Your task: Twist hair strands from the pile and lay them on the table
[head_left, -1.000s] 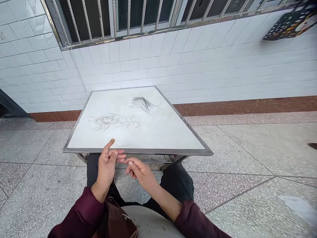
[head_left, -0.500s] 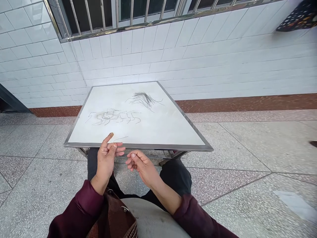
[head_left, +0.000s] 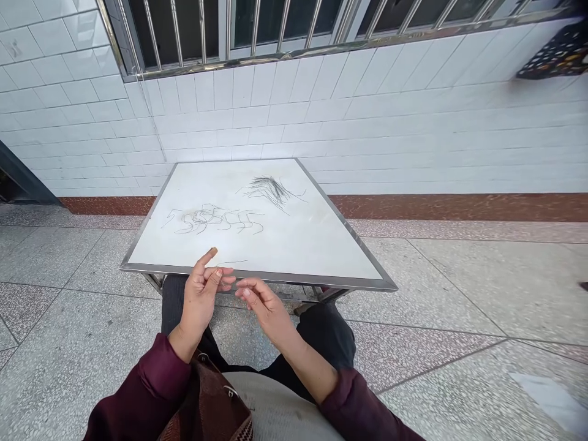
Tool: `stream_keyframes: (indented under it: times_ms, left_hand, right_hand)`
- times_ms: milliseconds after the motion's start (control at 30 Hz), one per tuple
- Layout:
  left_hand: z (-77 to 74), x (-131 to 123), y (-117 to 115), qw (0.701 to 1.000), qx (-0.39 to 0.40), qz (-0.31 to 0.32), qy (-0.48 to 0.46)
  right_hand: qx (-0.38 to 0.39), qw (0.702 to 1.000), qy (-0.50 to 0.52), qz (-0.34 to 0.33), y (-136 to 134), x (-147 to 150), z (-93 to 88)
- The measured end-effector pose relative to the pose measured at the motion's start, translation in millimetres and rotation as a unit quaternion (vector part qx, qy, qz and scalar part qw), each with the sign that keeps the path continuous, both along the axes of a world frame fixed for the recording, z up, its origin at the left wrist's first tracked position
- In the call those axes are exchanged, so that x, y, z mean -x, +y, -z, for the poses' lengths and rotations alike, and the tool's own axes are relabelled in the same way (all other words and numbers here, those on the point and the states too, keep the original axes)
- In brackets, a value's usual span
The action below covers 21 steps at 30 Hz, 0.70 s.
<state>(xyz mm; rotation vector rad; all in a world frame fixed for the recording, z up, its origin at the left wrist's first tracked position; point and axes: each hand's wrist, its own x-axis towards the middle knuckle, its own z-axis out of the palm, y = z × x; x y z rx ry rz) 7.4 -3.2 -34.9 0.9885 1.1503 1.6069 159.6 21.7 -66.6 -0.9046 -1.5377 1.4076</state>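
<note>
My left hand [head_left: 201,297] is raised at the near edge of a white-topped table [head_left: 312,251]. Its thumb and fingertips are pinched together on a very fine strand, hard to see, and the index finger points up. Just to the right, my right hand [head_left: 266,309] has its fingers stretched towards the left fingertips, the thumb slightly apart from them; nothing shows between them. A single thin dark strand [head_left: 234,262] is seen against the tabletop above my left fingers. Bent, separate strands [head_left: 214,219] are spread on the left, and a denser bundle of dark strands [head_left: 271,187] lies farther back.
The table has a grey metal rim [head_left: 349,283] and stands close to a white tiled wall [head_left: 294,122]. Above is a barred window [head_left: 257,30]. A dark patterned cloth [head_left: 555,55] hangs at upper right. A brown bag [head_left: 202,398] rests at my lap.
My right thumb has come slightly away from the index finger, and the right fingers have straightened. My left hand keeps its pinch. The view has shifted slightly; the strands on the table look unchanged.
</note>
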Motion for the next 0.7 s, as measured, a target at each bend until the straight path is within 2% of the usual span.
stream_keyframes:
  times_ms: [233, 400, 533, 700]
  left_hand:
    - [3.5, 0.1, -0.2, 1.0, 0.01, -0.001, 0.019]
    - [6.1, 0.6, -1.8, 0.999, 0.03, 0.036, 0.028]
    - [7.6, -1.6, -2.4, 0.996, 0.037, 0.063, 0.048]
    - [4.9, -3.9, -2.9, 0.995, 0.035, 0.053, 0.071]
  right_hand:
    - [0.059, 0.997, 0.043, 0.013, 4.4, 9.9, -2.0]
    - [0.082, 0.994, 0.073, 0.025, 5.0, 9.0, 1.5]
    - [0.089, 0.993, 0.07, 0.025, 4.3, 7.0, 2.2]
    - [0.103, 0.993, 0.055, 0.019, 2.8, 6.6, -1.0]
